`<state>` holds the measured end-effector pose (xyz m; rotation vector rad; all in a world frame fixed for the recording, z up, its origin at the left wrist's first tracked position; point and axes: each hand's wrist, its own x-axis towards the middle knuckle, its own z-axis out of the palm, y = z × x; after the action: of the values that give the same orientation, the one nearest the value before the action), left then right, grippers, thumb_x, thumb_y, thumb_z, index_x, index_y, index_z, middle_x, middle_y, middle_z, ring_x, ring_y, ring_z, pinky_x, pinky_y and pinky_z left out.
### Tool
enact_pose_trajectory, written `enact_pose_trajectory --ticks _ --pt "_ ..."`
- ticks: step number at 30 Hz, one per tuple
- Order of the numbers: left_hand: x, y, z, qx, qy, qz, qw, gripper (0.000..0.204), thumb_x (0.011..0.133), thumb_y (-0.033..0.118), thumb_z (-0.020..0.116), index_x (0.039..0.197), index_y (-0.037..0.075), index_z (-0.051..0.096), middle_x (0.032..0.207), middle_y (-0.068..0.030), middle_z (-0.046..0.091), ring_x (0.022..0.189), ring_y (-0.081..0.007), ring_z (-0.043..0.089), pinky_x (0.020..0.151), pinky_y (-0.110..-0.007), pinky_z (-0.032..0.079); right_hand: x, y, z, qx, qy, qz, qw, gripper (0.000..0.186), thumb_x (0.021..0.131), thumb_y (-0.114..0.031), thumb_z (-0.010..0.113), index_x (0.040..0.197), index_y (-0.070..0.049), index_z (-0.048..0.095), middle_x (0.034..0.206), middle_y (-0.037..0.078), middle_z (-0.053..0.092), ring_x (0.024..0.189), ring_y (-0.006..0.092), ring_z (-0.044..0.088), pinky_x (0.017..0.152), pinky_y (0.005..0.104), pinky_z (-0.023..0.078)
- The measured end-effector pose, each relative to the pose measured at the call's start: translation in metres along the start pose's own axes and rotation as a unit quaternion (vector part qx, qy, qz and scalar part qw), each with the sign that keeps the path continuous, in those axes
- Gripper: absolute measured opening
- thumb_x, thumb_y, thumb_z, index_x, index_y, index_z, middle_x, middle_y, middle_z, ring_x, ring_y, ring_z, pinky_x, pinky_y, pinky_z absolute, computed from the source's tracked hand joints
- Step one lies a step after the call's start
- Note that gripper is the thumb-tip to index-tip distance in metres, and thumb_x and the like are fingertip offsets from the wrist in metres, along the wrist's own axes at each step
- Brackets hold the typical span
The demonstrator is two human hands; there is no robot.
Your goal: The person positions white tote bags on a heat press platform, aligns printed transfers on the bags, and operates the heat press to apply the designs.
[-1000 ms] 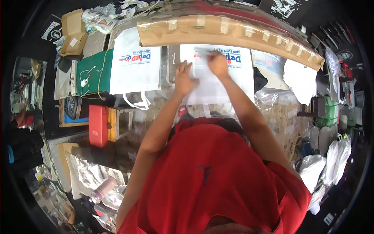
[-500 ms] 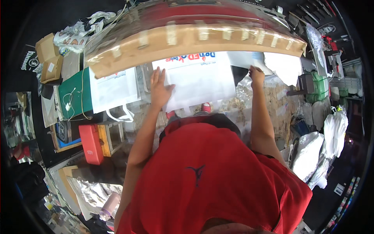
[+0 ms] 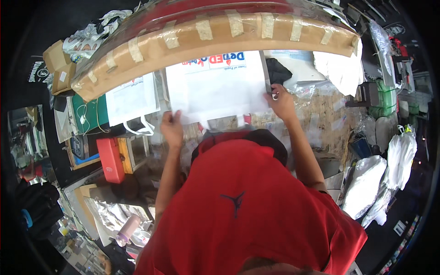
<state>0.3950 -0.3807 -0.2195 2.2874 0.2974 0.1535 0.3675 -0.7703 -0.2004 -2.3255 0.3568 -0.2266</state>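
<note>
A white bag (image 3: pixel 215 94) with red and blue print lies in front of me under the overhanging cardboard edge, its print upside down. At its near left corner, my left hand (image 3: pixel 172 130) is closed on the material in a pinch. The right edge is pinched by my right hand (image 3: pixel 280 101), with bent fingers. Two short white strips, which look like straps, hang from the near edge toward my feet. On the left lies another printed white bag (image 3: pixel 132 101), its looped handle (image 3: pixel 141 127) hanging down. A crumpled black thing (image 3: pixel 277 71) sits just beyond my right hand.
A long brown cardboard edge (image 3: pixel 188 41) with tape strips arches over the work surface. White crumpled material (image 3: pixel 339 68) lies at the right. A red box (image 3: pixel 110 160) stands lower left, near a green board (image 3: pixel 95 114). White wrapped bundles (image 3: pixel 365 181) are at the right.
My left hand has gone from lying spread on the bag to pinching its near left corner. My right hand has moved left onto the bag's right edge. The bag has shifted slightly left.
</note>
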Motion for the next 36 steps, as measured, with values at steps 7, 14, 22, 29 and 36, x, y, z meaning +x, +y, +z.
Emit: enact_pose_trajectory --ticks 7,14,22,29,36 --pt "-0.001 -0.079 -0.026 -0.455 0.073 -0.291 0.839 0.013 0.093 0.015 0.065 0.104 0.008 0.062 0.089 0.0018 0.066 0.077 -0.0139 0.059 0.070 -0.035 0.047 -0.004 -0.046 0.056 -0.019 -0.155 0.008 0.988 0.048 0.075 -0.031 0.081 0.103 0.003 0.061 0.082 0.018 0.065 0.076 0.0344 0.066 0.069 0.0414 0.052" --pt "-0.005 -0.061 -0.042 -0.445 -0.045 -0.223 0.866 0.009 0.093 0.014 0.066 0.092 0.006 0.066 0.083 -0.0028 0.067 0.075 -0.0113 0.060 0.069 -0.027 0.047 -0.007 -0.055 0.112 0.033 -0.189 0.028 0.981 0.033 0.076 -0.019 0.078 0.092 0.002 0.059 0.078 0.012 0.066 0.070 0.0218 0.065 0.063 0.0360 0.051" --pt "0.072 -0.115 -0.146 -0.325 0.168 -0.117 0.923 0.032 0.092 0.016 0.068 0.066 0.004 0.055 0.055 0.0002 0.054 0.048 -0.0058 0.045 0.047 -0.024 0.036 0.018 -0.226 0.198 0.237 -0.307 0.085 0.918 0.017 0.085 -0.007 0.067 0.092 0.002 0.055 0.079 0.010 0.067 0.058 0.0163 0.067 0.050 0.0290 0.052" --pt "0.135 -0.224 -0.140 -0.155 0.209 -0.205 0.943 0.033 0.089 0.025 0.071 0.072 -0.002 0.062 0.060 -0.0096 0.067 0.050 -0.0135 0.055 0.051 -0.032 0.043 0.070 -0.267 0.347 -0.047 -0.233 -0.021 0.971 0.033 0.084 -0.012 0.067 0.112 -0.003 0.051 0.078 0.008 0.072 0.066 0.0186 0.072 0.059 0.0335 0.055" --pt "0.147 -0.303 -0.111 -0.090 0.164 -0.282 0.941 0.035 0.086 0.030 0.073 0.070 -0.001 0.065 0.066 -0.0094 0.071 0.065 -0.0225 0.066 0.067 -0.036 0.050 0.037 -0.237 0.316 0.001 -0.500 -0.056 0.864 0.043 0.082 -0.024 0.074 0.115 -0.002 0.059 0.101 0.018 0.068 0.088 0.0246 0.069 0.073 0.0340 0.054"
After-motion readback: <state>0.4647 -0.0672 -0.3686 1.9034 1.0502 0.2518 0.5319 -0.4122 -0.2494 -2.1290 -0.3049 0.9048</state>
